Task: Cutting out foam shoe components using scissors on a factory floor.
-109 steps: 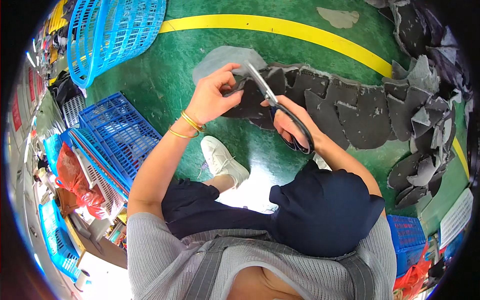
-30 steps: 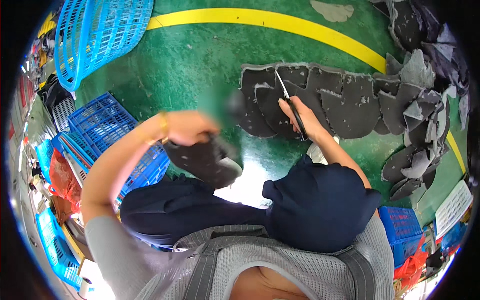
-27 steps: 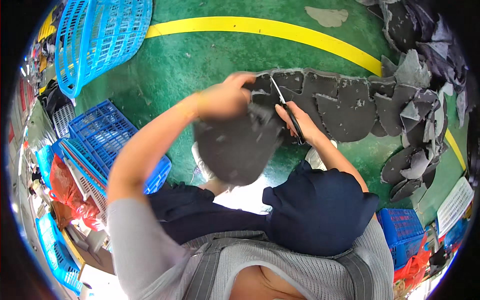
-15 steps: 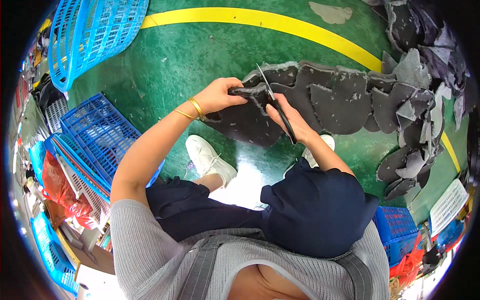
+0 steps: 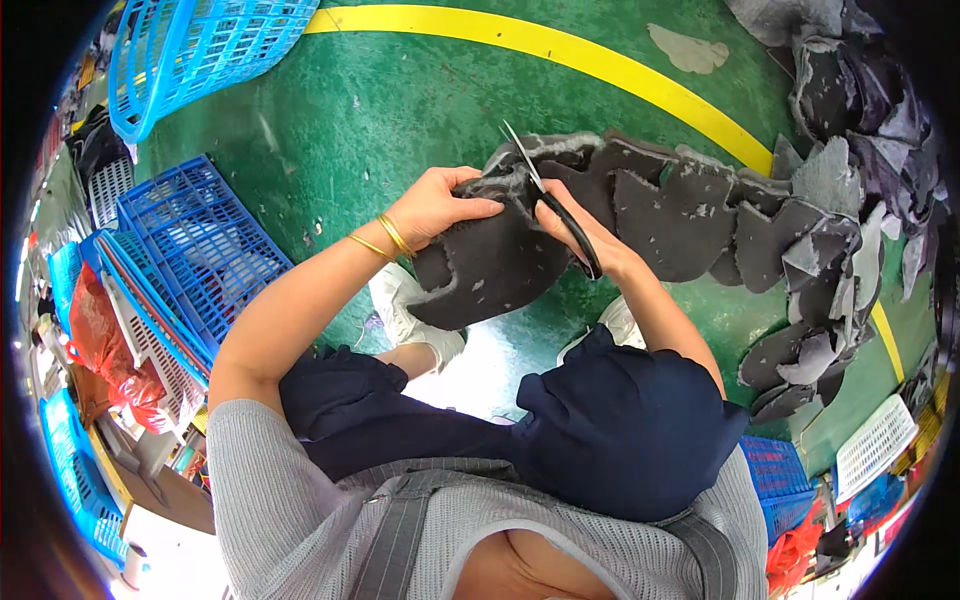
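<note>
The person here wears a light grey knit top [image 5: 590,505], finely ribbed on its short sleeves [image 5: 255,490], with a low scooped neckline edged in a smooth band. Over it run two wide, darker grey shoulder straps [image 5: 392,545], thinly pinstriped. Loose navy trousers [image 5: 640,430] bunch in soft folds about the knees. Below are white lace-up sneakers [image 5: 405,318], and two slim gold bangles [image 5: 396,236] ring the wrist behind the left hand [image 5: 430,208].
</note>
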{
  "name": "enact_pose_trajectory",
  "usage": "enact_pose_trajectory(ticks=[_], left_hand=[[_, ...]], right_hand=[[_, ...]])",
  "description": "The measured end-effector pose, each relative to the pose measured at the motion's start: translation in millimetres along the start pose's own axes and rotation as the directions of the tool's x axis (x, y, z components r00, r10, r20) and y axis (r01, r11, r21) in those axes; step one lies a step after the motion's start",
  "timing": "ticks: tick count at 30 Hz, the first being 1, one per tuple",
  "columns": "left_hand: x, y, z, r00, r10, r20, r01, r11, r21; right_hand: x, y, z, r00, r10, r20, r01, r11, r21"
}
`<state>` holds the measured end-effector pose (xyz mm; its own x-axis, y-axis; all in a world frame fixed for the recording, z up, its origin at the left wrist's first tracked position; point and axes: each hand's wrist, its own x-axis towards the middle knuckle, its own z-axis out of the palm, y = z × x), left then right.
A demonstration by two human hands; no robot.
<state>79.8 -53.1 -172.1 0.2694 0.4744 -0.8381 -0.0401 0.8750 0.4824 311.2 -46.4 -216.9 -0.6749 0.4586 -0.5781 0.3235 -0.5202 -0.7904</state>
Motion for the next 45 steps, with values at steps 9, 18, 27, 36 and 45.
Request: enact_pose_trajectory(ticks=[9,18,27,36,45], left_hand=[[-6,-5,4,0.999,-0.037,0.030,0.043,0.971,-0.234],[-17,4,-20,0.993,0.040,-0.108,-0.010,0.962,0.272],[-112,46,-95,0.988,0.150,-0.041,-0.058,0.602,0.796],[53,106,0,0.729,0.060,0.682,-0.684,0.082,0.725],[121,75,13,0.865,0.239,0.442,-0.493,0.240,0.836]], right_hand=[[1,-20,-10,0.999,-0.032,0.019,0.035,0.977,-0.210],[-4,-15,-23,0.998,-0.024,0.061,0.033,0.989,-0.143],[-82,8,-55,0.967,-0.249,0.050,0.210,0.896,0.392],[-35,8,-58,0.936,0.164,-0.312,-0.102,0.974,0.203],[-38,-2,-37,0.855,0.252,-0.453,-0.172,0.962,0.210]])
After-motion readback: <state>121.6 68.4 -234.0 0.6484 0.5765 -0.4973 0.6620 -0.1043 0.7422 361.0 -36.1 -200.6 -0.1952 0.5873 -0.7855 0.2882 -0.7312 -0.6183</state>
